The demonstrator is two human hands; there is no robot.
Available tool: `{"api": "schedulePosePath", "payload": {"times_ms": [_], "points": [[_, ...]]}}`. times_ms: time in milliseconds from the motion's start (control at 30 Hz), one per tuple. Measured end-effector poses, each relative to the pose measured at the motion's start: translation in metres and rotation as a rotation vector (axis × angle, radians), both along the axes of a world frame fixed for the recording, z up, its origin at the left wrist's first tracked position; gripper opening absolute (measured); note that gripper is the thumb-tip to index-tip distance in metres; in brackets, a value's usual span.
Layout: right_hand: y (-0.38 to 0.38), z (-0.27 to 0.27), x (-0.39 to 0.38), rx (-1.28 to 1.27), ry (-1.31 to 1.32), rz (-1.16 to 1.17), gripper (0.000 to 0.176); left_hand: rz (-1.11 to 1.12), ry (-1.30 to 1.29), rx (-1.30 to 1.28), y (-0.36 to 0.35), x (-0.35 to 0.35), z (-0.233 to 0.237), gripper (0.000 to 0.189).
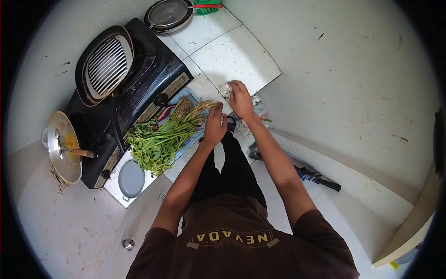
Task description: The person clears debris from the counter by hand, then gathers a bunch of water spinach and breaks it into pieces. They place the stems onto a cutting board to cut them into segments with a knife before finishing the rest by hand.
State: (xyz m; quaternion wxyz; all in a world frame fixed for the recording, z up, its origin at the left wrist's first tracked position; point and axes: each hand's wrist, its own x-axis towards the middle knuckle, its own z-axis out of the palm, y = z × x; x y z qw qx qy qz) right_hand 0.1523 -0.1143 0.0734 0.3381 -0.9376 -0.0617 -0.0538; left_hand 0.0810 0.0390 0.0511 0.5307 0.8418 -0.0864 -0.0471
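A bunch of leafy greens (160, 139) lies on a blue tray (189, 143), its roots pointing toward my hands. My left hand (216, 125) is at the tray's right end, fingers extended close together beside the root ends; no object shows in it. To its upper right, my right hand (241, 101) is over the white tiled counter, with curled fingers around something small and pale that I cannot make out. Small dark bits lie on the tiles by its fingertips. A purplish-red vegetable (165, 112) is partly hidden behind the greens.
Left of the greens stands a black gas stove (139, 69) with a grill pan (104, 65). A pan lid (65, 146) leans at far left. A grey oval dish (131, 179) sits near the counter edge. Strainers (168, 14) are at the top; plastic bags (261, 109) lie beyond my right wrist.
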Motion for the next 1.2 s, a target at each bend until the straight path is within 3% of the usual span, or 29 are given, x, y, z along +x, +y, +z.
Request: {"api": "schedulePosePath", "payload": {"times_ms": [167,367,500,600,800,900,1200], "points": [[-0.005,0.003,0.018,-0.216,-0.006,0.259,0.044,0.027,-0.017,-0.003,-0.001,0.0,0.005,0.044],[-0.019,0.002,-0.016,-0.193,0.098,0.376,0.039,0.013,-0.019,0.021,0.001,0.001,0.004,0.045],[-0.027,0.004,-0.03,-0.069,0.039,0.2,0.037,0.012,0.074,0.04,-0.001,0.007,0.011,0.046],[-0.027,-0.003,-0.036,0.002,-0.053,0.018,0.035,0.023,-0.126,0.19,-0.008,0.014,0.011,0.048],[0.007,-0.014,-0.052,0.238,0.056,-0.112,0.033,0.088,-0.098,0.02,-0.02,0.023,0.002,0.043],[0.009,-0.012,-0.044,0.329,0.117,-0.148,0.033,0.071,0.005,-0.088,-0.015,0.023,0.001,0.05],[-0.007,0.012,-0.023,-0.104,-0.019,0.144,0.032,0.058,0.032,-0.09,-0.003,-0.005,0.012,0.048]]}}
